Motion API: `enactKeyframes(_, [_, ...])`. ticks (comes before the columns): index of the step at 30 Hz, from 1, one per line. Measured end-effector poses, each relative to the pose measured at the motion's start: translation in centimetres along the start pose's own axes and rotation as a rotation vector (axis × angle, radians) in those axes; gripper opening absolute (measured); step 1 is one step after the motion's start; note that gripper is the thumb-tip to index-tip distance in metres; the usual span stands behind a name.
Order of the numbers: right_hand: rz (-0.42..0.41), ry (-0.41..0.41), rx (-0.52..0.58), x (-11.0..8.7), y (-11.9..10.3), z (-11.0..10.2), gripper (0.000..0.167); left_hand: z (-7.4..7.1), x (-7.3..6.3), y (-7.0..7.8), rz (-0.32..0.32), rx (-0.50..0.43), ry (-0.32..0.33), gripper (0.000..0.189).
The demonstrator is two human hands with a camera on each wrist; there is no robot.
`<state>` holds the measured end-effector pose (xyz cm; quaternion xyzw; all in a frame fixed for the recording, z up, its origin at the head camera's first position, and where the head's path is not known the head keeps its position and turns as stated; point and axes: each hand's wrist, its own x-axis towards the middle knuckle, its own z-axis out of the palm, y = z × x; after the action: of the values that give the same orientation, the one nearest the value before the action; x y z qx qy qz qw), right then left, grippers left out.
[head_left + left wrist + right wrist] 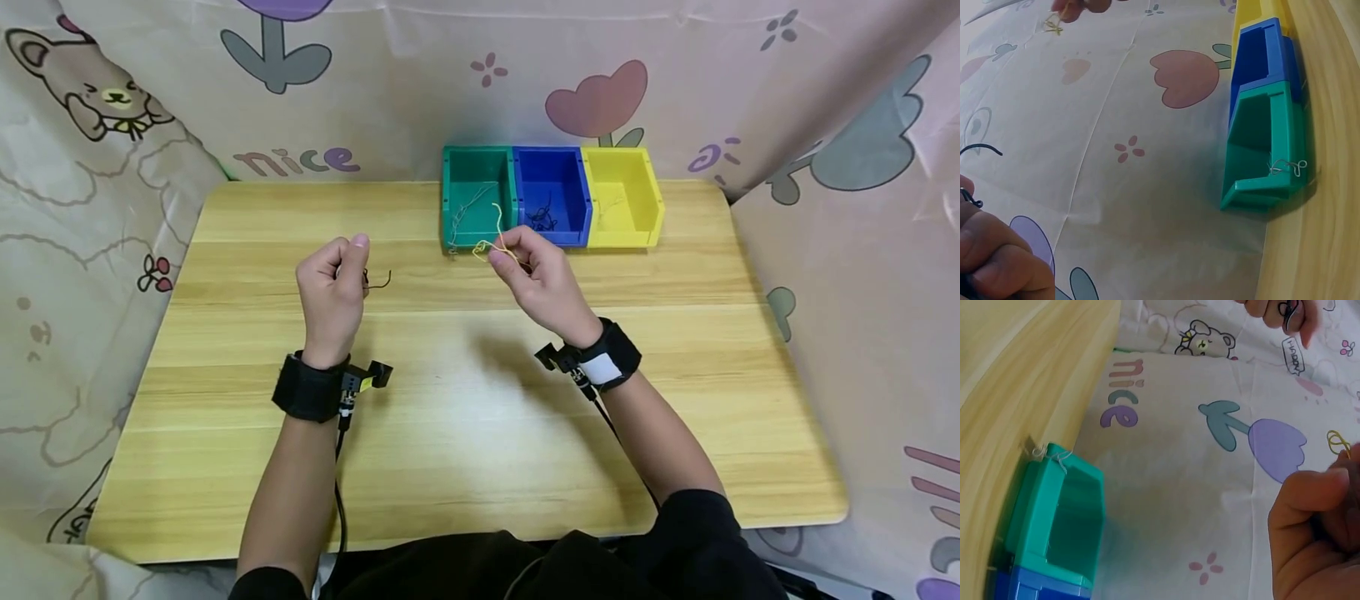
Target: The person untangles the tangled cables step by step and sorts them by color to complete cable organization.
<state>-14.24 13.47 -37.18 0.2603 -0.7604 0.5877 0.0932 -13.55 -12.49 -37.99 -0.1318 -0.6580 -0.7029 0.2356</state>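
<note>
My left hand is raised above the left part of the table and grips a thin black wire. One curved end of it sticks out past the fingers, as the left wrist view shows too. Between thumb and fingers my right hand pinches a thin yellow wire, tangled in loops with one end pointing up. This hand is in front of the green bin and the blue bin, hiding part of their front edges. In the right wrist view, the yellow wire shows a loop above the thumb.
Joined to the blue bin's right side is a yellow bin, with faint thin strands inside. Black wires lie in the blue bin. A silvery wire hangs over the green bin's front rim. Printed cloth stands behind the wooden table.
</note>
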Motion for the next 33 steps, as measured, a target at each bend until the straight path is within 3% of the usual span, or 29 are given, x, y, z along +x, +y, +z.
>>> enactKeyframes(4, [0.061, 0.021, -0.013, 0.0, 0.3, -0.8, 0.022, -0.1, 0.0, 0.0, -0.001, -0.016, -0.005, 0.053])
enactKeyframes(8, [0.136, 0.024, 0.082, 0.1, 0.4, -1.9, 0.033, -0.1, 0.0, -0.1, -0.001, -0.022, -0.010, 0.053])
enactKeyframes(12, [0.188, 0.068, 0.184, 0.2, 0.8, -3.4, 0.026, -0.2, 0.0, -0.1, 0.000, -0.022, -0.016, 0.053])
enactKeyframes(18, [0.207, 0.176, 0.239, 0.4, 2.0, -6.0, 0.004, -0.2, 0.0, -0.1, 0.006, -0.022, -0.023, 0.053])
enactKeyframes(22, [0.249, 0.245, 0.274, 0.9, 2.8, -7.8, 0.009, -0.1, 0.0, -0.2, 0.009, -0.027, -0.033, 0.052])
enactKeyframes(28, [0.392, 0.349, 0.253, 2.6, 4.4, -12.0, 0.015, 0.0, 0.1, -0.3, 0.001, -0.019, -0.043, 0.052])
enactKeyframes(33, [0.563, 0.357, 0.071, 5.2, 6.5, -16.0, 0.011, 0.2, 0.0, -0.5, -0.012, 0.003, -0.056, 0.053])
